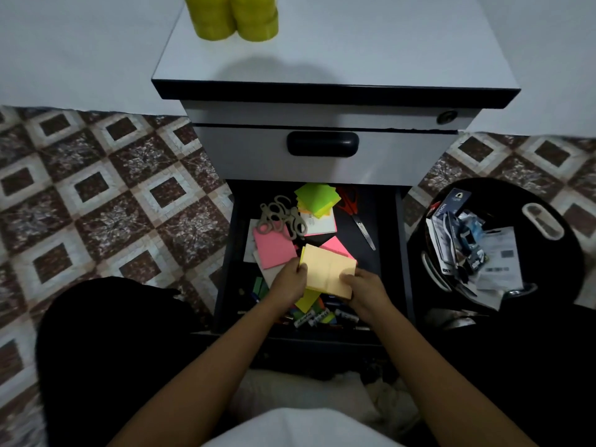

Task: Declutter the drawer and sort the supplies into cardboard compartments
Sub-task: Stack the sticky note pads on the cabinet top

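One pale yellow pad [326, 269], lined down middle, pinched by left hand [288, 281], right hand [367, 290]

At the right of the frame, in the black bin [562, 266] beside my drawer [382, 217], I can make out only "NOON" on a dark packet [440, 211]; the papers' [499, 253] print is too blurred.
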`<state>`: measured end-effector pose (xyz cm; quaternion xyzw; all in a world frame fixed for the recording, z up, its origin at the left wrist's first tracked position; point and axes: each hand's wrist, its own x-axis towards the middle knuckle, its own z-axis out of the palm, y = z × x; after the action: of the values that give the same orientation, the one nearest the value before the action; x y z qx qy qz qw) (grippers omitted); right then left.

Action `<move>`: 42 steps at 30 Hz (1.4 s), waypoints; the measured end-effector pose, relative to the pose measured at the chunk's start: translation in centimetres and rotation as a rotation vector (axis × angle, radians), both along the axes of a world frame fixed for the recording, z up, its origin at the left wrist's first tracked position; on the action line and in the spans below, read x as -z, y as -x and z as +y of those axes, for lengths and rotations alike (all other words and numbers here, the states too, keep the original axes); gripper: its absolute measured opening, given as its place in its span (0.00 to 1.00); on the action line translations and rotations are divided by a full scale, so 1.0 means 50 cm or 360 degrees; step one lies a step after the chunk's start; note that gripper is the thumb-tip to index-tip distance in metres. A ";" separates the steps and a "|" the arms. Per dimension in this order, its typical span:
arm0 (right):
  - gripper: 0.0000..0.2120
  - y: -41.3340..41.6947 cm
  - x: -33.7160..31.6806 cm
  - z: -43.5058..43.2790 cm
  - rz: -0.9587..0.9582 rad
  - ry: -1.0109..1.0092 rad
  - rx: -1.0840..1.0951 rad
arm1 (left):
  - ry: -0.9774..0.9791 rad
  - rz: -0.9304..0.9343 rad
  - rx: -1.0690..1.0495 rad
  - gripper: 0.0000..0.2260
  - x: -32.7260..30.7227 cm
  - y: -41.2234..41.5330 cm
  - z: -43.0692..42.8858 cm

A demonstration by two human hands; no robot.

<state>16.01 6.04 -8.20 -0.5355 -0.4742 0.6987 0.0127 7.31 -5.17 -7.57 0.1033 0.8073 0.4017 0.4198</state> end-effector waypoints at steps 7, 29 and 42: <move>0.13 -0.013 0.011 0.048 -0.0056 -0.0226 0.0119 | 0.0430 0.0580 -0.0011 0.17 0.054 0.081 -0.032; 0.16 -0.015 0.030 0.046 -0.0171 -0.0334 0.0094 | 0.0622 0.0351 -0.0641 0.30 0.095 0.119 -0.003; 0.13 -0.013 -0.036 0.042 -0.0008 -0.0571 -0.0070 | -0.0061 -0.0150 -0.1004 0.15 0.048 0.118 -0.008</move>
<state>16.67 8.13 -6.40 -0.5160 -0.6029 0.6015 0.0917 1.39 -5.59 -9.95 -0.1632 0.7715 0.5314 0.3095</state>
